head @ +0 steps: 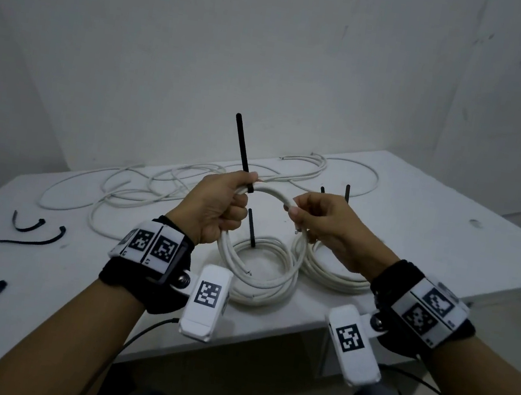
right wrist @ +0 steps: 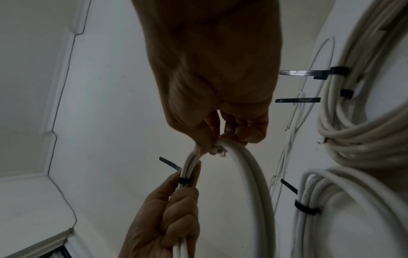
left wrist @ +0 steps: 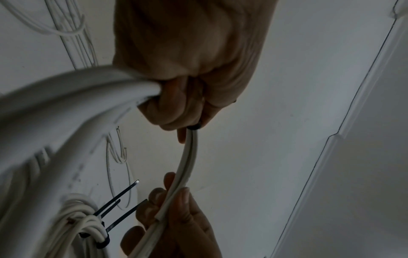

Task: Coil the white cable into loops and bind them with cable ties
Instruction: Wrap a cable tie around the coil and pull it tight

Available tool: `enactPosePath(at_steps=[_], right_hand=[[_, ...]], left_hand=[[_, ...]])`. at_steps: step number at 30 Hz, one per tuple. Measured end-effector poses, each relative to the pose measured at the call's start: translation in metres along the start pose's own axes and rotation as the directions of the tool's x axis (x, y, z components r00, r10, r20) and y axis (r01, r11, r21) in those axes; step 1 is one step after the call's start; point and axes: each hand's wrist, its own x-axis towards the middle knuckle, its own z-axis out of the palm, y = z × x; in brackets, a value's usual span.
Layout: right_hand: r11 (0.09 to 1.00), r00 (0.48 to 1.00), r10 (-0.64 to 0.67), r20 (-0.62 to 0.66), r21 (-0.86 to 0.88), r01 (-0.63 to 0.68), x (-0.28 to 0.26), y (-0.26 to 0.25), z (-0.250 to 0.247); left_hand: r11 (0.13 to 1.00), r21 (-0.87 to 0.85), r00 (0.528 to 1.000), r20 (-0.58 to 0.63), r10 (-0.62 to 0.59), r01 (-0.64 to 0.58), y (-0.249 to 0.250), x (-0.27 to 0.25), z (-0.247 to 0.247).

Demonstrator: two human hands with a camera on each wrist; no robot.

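A person's two bare hands hold a coil of white round plastic-sheathed cable (head: 269, 195) upright in the air above a white surface (head: 416, 219), with both forearms reaching forward and the wrists wrapped in black bands with square-patterned markers. The left hand (head: 213, 211) is raised with its back to the head camera, its fingers curled tightly round the coil's upper left arc; its grip is closed on the bundled strands beside a black plastic cable tie (head: 244, 151) that already rings the coil, the tie's long tail standing nearly straight up past the knuckles. The right hand (head: 325, 223) sits level with it, just to the right, and pinches the coil's upper right arc between thumb and curled fingers, a cut end of the cable showing at its fingertips in the right wrist view. The lower half of the coil hangs down between the two wrists. Beneath the hands, two finished white cable coils (head: 261, 274) lie side by side on the surface, each bound with black ties whose tails stick upward. Farther back, loose white cable (head: 153, 189) sprawls in wide tangled loops across the surface. At the near left edge lie several spare black cable ties (head: 32, 240), bent into curves, well apart from the coils.
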Motion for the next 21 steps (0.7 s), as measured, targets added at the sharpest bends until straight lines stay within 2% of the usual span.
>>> enactPosePath(at_steps=[3,6,8,10,14,17,21], right_hand=[[0.995,0.998,-0.022,-0.055,-0.099,0.016,0.0,0.001,-0.001],[0.997,1.0,0.014,-0.026,-0.076,-0.016,-0.002,0.002,-0.007],[0.991,0.999,0.013,-0.029,-0.133,-0.017,-0.004,0.003,-0.01],[0.977,0.996,-0.02,-0.085,-0.214,0.001,-0.005,0.003,-0.013],[0.967,0.984,-0.031,-0.178,-0.253,-0.015,-0.008,0.002,-0.026],[0.945,0.976,-0.035,-0.214,-0.323,-0.037,-0.012,0.003,-0.041],[0.927,0.96,-0.001,-0.281,-0.359,-0.104,-0.017,0.006,-0.067]], left_hand=[[1.0,-0.002,1.0,0.006,0.008,-0.008,-0.001,0.002,0.001],[1.0,-0.004,0.999,0.032,0.022,-0.022,-0.002,0.004,0.0],[0.999,0.013,0.997,0.069,0.029,-0.03,-0.003,0.005,-0.003],[0.997,0.057,0.994,0.1,0.048,-0.054,-0.006,0.004,-0.003],[0.986,0.1,0.985,0.127,0.117,-0.13,-0.012,-0.002,0.007],[0.967,0.22,0.989,0.099,0.11,-0.13,-0.019,0.0,0.016],[0.923,0.355,0.987,0.123,0.108,-0.145,-0.03,0.0,0.038]])
